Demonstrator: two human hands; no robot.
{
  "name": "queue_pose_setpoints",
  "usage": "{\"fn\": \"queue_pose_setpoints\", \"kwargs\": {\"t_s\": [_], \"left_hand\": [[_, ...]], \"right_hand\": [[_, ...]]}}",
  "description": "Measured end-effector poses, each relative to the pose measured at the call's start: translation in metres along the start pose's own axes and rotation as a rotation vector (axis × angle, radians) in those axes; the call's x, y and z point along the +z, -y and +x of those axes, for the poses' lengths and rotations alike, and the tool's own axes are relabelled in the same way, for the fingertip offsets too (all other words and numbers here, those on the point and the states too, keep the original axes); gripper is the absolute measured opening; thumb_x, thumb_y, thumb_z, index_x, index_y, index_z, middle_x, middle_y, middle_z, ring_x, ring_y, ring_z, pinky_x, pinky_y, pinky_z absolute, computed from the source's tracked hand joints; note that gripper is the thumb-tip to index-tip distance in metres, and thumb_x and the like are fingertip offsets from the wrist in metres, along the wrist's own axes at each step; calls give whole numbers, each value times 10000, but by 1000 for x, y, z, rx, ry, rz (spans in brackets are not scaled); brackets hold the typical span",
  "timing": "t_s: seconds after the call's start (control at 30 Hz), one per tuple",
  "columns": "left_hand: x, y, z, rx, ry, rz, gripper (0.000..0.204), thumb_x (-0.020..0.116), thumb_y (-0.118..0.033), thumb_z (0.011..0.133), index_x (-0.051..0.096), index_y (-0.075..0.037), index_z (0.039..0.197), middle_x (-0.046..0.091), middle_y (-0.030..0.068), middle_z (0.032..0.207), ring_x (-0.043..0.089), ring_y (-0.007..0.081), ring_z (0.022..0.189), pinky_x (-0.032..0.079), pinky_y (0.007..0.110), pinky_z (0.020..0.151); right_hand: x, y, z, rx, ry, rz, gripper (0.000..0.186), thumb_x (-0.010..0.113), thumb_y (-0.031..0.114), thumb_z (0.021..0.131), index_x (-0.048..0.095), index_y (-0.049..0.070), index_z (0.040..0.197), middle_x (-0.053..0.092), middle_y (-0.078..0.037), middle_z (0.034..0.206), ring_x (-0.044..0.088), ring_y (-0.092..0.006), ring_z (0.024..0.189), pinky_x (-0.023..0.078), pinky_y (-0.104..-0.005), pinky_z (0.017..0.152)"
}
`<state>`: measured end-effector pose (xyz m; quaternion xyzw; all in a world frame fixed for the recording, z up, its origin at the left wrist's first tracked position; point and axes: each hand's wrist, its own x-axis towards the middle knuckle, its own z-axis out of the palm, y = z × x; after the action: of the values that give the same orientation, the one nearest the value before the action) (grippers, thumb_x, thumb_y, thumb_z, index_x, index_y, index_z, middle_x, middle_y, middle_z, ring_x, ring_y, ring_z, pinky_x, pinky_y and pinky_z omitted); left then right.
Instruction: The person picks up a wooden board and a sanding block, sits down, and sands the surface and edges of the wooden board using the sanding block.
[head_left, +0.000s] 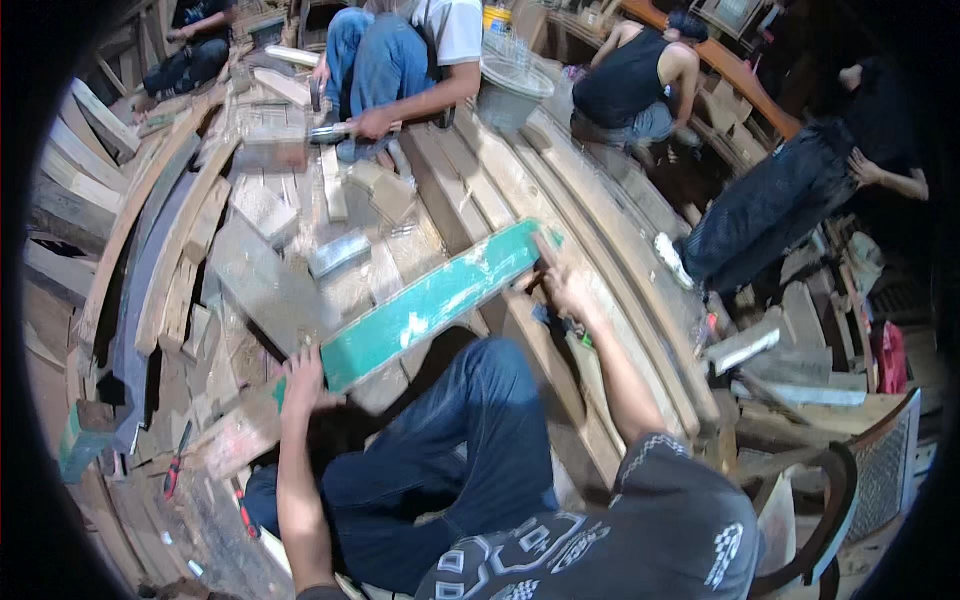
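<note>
Person sits among scrap timber, knee in dark blue jeans raised at centre. Long flat green-painted wooden plank, paint scuffed white in spots, lies diagonally across the knee, running from 8 o'clock up to 2 o'clock.

Left hand is at the plank's lower end, 8 o'clock from centre, fingers curled over the end edge, closed on the wood. Right hand is at the upper end, about 2 o'clock, fingers wrapped at the plank's far tip; the hand is blurred, so how tight the hold is cannot be told, nor whether a small dark object under the wrist is held.

Plank rests above a pile of bare weathered boards spreading toward 10 o'clock. Long curved pale timber beams sweep from 12 to 4 o'clock just beside the right hand. Small red-handled tool lies on the boards at 8 o'clock, well apart from the left hand.

Other people: one in white shirt and blue jeans crouches at 12 o'clock, beside a grey bucket. One in black sleeveless top sits at 1 o'clock. One in dark trousers stands at 3 o'clock.
</note>
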<state>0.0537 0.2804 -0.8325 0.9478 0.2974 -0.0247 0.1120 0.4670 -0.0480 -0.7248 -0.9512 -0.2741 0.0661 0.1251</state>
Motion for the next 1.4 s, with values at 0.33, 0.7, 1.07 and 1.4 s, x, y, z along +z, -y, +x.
{"fn": "queue_pose_setpoints", "kwargs": {"t_s": [0.33, 0.7, 1.07, 1.4], "left_hand": [[-22, -21, 8, 25, 45, -72, 1206, 920, -337, 398, 291, 3, 1369, 437, 215, 1322, 432, 399, 1208, 347, 542, 995], [-34, -30, 5, -14, 75, -52, 1190, 917, -330, 414, 296, 11, 1370, 430, 213, 1337, 420, 402, 1226, 348, 539, 1004], [-32, -16, -7, 2, 26, -34, 1213, 927, -317, 376, 293, 7, 1359, 449, 205, 1290, 449, 400, 1187, 363, 526, 987], [-31, -24, 2, 12, 46, -45, 1194, 925, -317, 395, 301, -7, 1364, 438, 202, 1304, 441, 385, 1191, 360, 513, 993]], "right_hand": [[9, -13, -1, -7, -83, -25, 590, 439, 480, 942, 527, -56, 1172, 639, -319, 833, 641, -466, 794, 508, -508, 680], [22, -4, -14, -327, 138, -9, 606, 458, 497, 931, 451, -45, 1201, 614, -329, 1001, 590, -464, 1000, 481, -483, 847], [9, 27, -12, -202, 139, -39, 519, 518, 455, 915, 569, -17, 1125, 630, -303, 960, 617, -456, 902, 496, -477, 789], [-11, -2, 3, 169, 16, 150, 586, 424, 327, 954, 207, 227, 1489, 640, -266, 1043, 657, -335, 671, 532, -445, 563]]}}
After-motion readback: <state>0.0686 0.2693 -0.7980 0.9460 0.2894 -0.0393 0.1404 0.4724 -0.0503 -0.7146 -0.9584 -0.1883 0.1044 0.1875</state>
